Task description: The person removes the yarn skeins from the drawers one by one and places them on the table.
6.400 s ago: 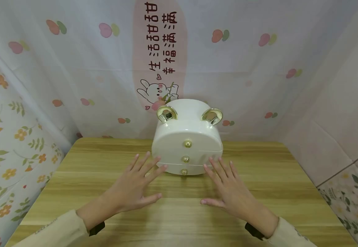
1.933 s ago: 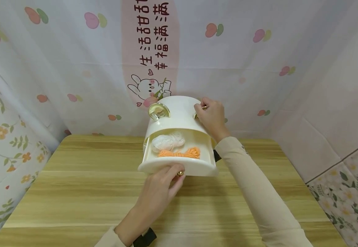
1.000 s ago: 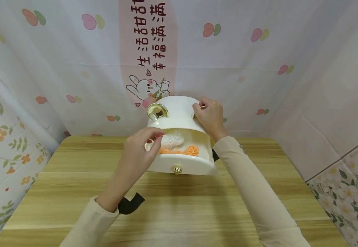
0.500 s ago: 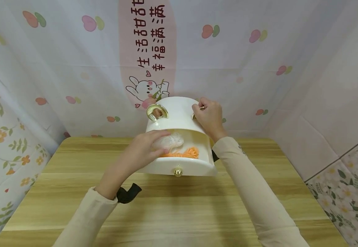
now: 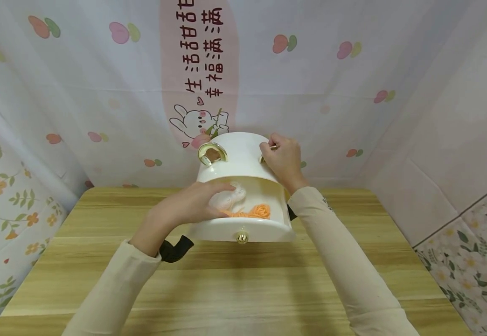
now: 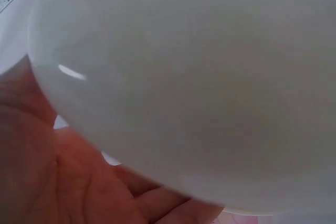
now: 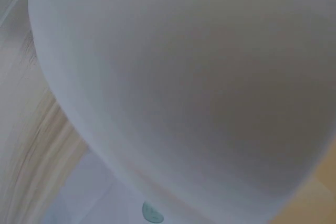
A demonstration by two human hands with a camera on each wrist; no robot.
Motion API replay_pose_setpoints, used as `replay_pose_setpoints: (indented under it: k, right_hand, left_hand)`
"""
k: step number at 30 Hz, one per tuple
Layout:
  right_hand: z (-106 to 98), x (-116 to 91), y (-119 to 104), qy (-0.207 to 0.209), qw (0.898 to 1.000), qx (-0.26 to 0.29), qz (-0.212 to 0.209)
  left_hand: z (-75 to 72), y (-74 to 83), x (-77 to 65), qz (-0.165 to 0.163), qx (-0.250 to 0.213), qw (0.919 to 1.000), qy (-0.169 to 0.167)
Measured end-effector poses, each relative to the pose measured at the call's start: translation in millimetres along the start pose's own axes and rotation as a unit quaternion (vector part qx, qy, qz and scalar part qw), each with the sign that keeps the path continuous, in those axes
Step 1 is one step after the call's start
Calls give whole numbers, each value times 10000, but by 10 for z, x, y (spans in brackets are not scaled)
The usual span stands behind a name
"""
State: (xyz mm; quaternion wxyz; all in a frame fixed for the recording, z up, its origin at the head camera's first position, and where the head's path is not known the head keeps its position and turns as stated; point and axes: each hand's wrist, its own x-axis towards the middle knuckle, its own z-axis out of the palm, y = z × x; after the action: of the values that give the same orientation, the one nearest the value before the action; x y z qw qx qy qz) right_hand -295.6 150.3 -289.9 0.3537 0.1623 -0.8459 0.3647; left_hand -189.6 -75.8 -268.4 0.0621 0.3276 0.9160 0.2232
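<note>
On the table stands a white box (image 5: 241, 156) with gold ears; its upper drawer (image 5: 245, 228), fronted by a gold knob (image 5: 242, 237), is pulled out. A skein of white yarn (image 5: 236, 195) lies in the drawer behind a skein of orange yarn (image 5: 260, 211). My left hand (image 5: 189, 203) reaches over the drawer's left side, fingers and thumb around the white yarn; that hand hides part of both skeins. In the left wrist view its palm shows beside the drawer's smooth white front (image 6: 184, 87). My right hand (image 5: 284, 161) grips the box's right gold ear (image 5: 274, 147).
The wooden table (image 5: 243, 289) extends in front and to both sides. Behind the box hangs a printed white curtain (image 5: 310, 93). A black strap (image 5: 175, 249) sticks out at the left wrist. The left gold ear (image 5: 212, 154) is uncovered.
The drawer was pulled out by its knob with my left hand. That hand then let go of the knob, moved into the drawer and closed around the white yarn. My right hand stays on the ear.
</note>
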Motion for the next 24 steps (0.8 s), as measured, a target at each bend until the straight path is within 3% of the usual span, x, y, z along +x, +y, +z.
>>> replay_pose_setpoints:
  k: [4, 8, 17, 24]
  right_hand:
    - [2, -1, -4, -30, 10000, -34, 58]
    - [-1, -2, -13, -19, 10000, -39, 74]
    - [6, -3, -6, 74, 9999, -59, -88]
    - [18, 1, 9, 91, 9998, -11, -164]
  left_hand:
    - [-17, -22, 26, -41, -19, 9991, -414]
    - [-18, -46, 50, -73, -28, 9982, -591]
    - [22, -58, 51, -40, -244, 9990, -360]
    - [40, -80, 27, -8, -493, 9987, 127]
